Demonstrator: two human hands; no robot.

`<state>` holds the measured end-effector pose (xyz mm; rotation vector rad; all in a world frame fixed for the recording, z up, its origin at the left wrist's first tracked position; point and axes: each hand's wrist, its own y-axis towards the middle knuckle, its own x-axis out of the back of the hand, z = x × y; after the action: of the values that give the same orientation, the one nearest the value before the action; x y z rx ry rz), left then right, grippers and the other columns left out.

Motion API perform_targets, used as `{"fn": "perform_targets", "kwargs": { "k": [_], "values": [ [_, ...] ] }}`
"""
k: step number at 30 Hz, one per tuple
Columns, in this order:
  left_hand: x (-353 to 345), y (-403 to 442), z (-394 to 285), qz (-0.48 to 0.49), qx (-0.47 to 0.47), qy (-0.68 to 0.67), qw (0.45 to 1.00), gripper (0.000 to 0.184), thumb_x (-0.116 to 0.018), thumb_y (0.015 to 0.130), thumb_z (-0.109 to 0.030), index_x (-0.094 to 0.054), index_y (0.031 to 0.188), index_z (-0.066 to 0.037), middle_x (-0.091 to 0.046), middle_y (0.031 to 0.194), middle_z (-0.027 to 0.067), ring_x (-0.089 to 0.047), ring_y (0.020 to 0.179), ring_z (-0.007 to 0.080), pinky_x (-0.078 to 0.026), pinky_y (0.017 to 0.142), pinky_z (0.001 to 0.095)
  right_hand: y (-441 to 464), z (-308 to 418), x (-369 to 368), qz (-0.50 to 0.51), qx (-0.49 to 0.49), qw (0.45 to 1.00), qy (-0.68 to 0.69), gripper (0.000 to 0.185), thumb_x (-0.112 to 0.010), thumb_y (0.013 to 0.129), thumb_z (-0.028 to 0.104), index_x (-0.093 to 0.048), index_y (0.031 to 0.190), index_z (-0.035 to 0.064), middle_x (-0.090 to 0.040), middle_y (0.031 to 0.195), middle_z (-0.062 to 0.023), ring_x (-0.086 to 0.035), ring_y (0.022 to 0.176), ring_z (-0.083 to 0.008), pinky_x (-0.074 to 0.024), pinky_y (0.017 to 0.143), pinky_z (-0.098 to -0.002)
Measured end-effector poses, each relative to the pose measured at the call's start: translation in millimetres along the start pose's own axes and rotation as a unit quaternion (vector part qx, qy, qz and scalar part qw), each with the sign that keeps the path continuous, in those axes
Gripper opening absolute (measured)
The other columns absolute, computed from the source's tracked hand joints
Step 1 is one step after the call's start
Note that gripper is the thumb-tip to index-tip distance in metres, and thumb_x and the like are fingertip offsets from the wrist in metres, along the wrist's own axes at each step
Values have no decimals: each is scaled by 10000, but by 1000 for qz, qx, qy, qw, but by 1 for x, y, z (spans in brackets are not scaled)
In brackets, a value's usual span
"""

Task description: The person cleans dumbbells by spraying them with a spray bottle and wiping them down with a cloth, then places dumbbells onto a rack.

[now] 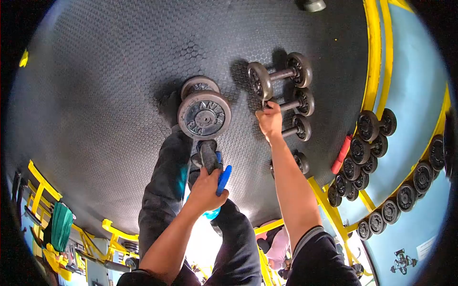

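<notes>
My left hand (209, 191) is closed around what looks like a spray bottle (223, 179), with a blue trigger and turquoise lower part. A crumpled grey cloth (208, 155) sticks out beyond its fingers. Just past the cloth, a large dumbbell (204, 116) stands on end on the floor. My right hand (270, 119) has its fingers curled at the near end of a dumbbell (289, 105) in a row; the hand hides the exact contact. Directly beyond it lies a bigger dumbbell (282, 74). Another dumbbell (299, 127) is partly behind my forearm.
Black textured matting (109, 95) covers the floor. On the right, yellow racks (373, 57) hold several dumbbells (368, 126) and weight plates (406, 197) by a blue wall. A red roll-like object (341, 155) lies beside the rack. Yellow gym frames (44, 183) stand at lower left.
</notes>
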<state>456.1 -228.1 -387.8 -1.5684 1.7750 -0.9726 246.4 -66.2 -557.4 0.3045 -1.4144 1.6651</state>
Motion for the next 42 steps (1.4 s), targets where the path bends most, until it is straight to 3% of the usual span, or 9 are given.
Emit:
{"fn": "perform_targets", "kwargs": {
  "k": [8, 14, 17, 25, 27, 32, 39, 40, 42],
  "values": [
    [-13, -3, 10, -7, -31, 9, 999, 466, -671, 712, -238, -522, 1098, -23, -485, 940, 282, -545, 845, 461, -471, 757, 504, 33, 50, -23, -264, 151, 944, -129, 575, -769, 644, 216, -538, 1131, 16, -630, 928, -142, -611, 831, -271, -490, 770, -363],
    [-7, -4, 10, 44, -16, 38, 998, 525, -694, 715, -262, -518, 1124, 16, -508, 989, 281, -573, 905, 443, -481, 847, 469, 68, 56, -2, -21, 87, 991, -100, 371, -687, 637, 116, -596, 996, 87, -662, 813, -164, -656, 784, -322, -497, 727, -389],
    [-6, -3, 8, 79, 11, 34, 996, 507, -696, 713, -264, -522, 1103, 11, -510, 988, 280, -572, 907, 441, -482, 848, 471, 43, 103, 48, 84, 31, 995, 41, 414, -654, 597, -43, -587, 1003, 0, -594, 730, -70, -517, 579, -148, -412, 488, -307],
    [-8, 0, 10, 76, -16, 35, 996, 534, -695, 725, -276, -518, 1146, -1, -507, 991, 284, -569, 924, 442, -482, 842, 468, 97, 89, 112, 81, -74, 929, 353, 306, -533, 624, -9, -563, 928, 14, -545, 806, -73, -504, 673, -223, -456, 637, -388],
    [-4, 1, 9, 70, -12, 42, 997, 531, -693, 725, -275, -519, 1145, -1, -505, 994, 287, -570, 926, 446, -481, 842, 470, 96, 71, 110, 185, -154, 861, 448, 342, -470, 631, 3, -598, 949, -8, -622, 1010, -138, -598, 969, -339, -452, 925, -516],
    [-8, 0, 4, 56, 3, 41, 998, 505, -671, 725, -261, -535, 1145, -16, -505, 1040, 286, -567, 913, 451, -480, 821, 475, 84, 59, 93, 177, -123, 832, 512, 321, -468, 707, 7, -550, 1015, -28, -606, 1053, -175, -606, 942, -361, -494, 767, -530],
    [-12, -3, -1, 3, -102, -25, 994, 509, -666, 707, -225, -527, 1147, -8, -499, 985, 272, -568, 872, 467, -471, 790, 495, -71, 9, 63, 59, -61, 940, 331, 335, -532, 818, 135, -492, 1135, 35, -594, 876, -76, -528, 629, -136, -421, 445, -214],
    [-17, -4, 1, -24, -131, -29, 991, 494, -671, 701, -198, -530, 1139, -17, -506, 976, 256, -569, 862, 455, -473, 772, 494, -76, -86, 33, 121, 159, 977, 76, 423, -571, 846, 280, -496, 1182, 34, -604, 954, -100, -528, 673, -150, -465, 516, -276],
    [-26, -8, -2, -25, -171, -38, 984, 477, -673, 702, -183, -532, 1129, -22, -511, 975, 249, -568, 870, 451, -473, 770, 490, -157, -37, 17, 248, -239, 858, 382, 576, -581, 861, 419, -478, 1245, 3, -583, 1142, -174, -581, 908, -289, -490, 802, -468]
  ]
}}
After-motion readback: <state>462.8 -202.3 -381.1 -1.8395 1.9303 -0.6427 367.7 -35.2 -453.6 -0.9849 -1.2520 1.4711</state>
